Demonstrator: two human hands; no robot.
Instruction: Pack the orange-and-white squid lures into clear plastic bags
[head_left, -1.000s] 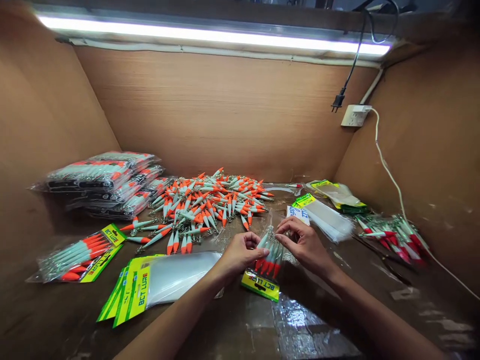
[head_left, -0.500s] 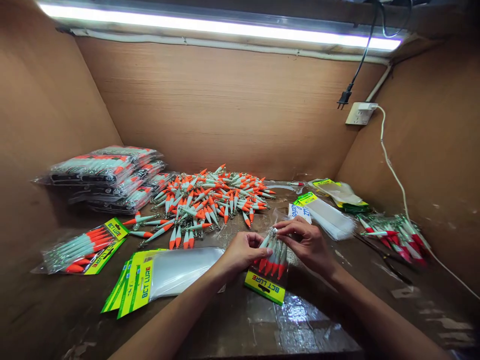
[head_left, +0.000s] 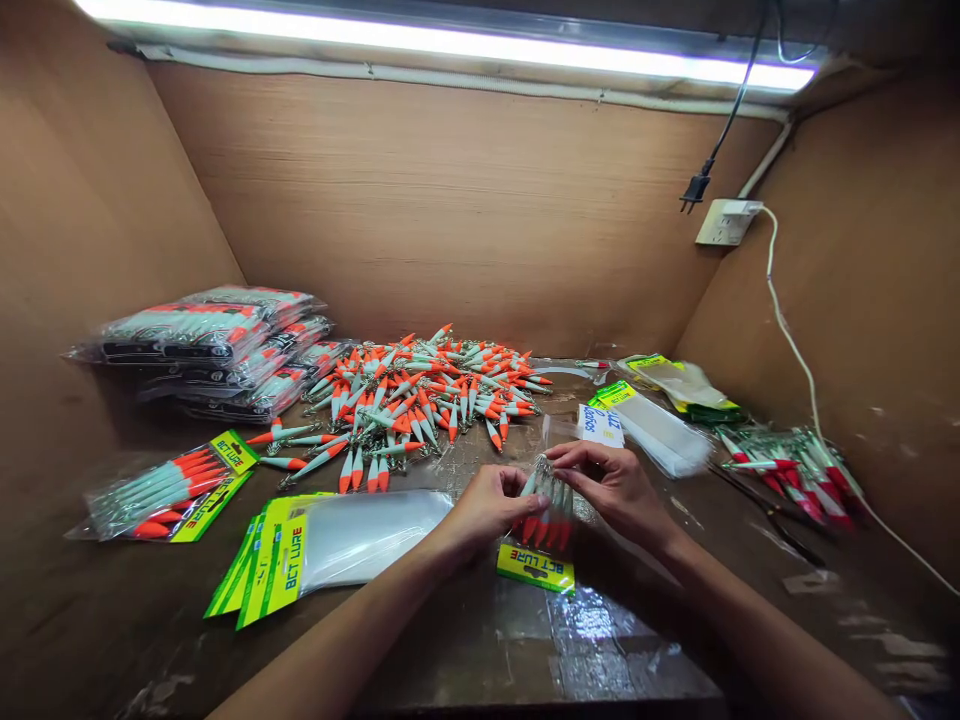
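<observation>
A clear packet of several white lures with red tips [head_left: 546,512] stands between my hands, its yellow-green "BCT LURE" header card [head_left: 535,568] resting on the table. My left hand [head_left: 486,508] grips the packet's left side with curled fingers. My right hand [head_left: 611,485] pinches the upper end, where the metal hooks show. A big heap of loose orange-and-white lures [head_left: 417,400] lies just beyond my hands.
Empty header bags [head_left: 315,548] lie at my left, a filled packet [head_left: 169,490] farther left, and stacked filled packets [head_left: 217,345] at the back left. More bags [head_left: 652,425] and red-tipped lures [head_left: 791,470] sit on the right. Brown walls enclose the table [head_left: 600,640]; a socket [head_left: 726,222] and white cable hang right.
The packet has tipped slightly, its header card swinging lower and flatter toward me. My right hand's fingers have shifted along the packet's top. The view has drifted a little.
</observation>
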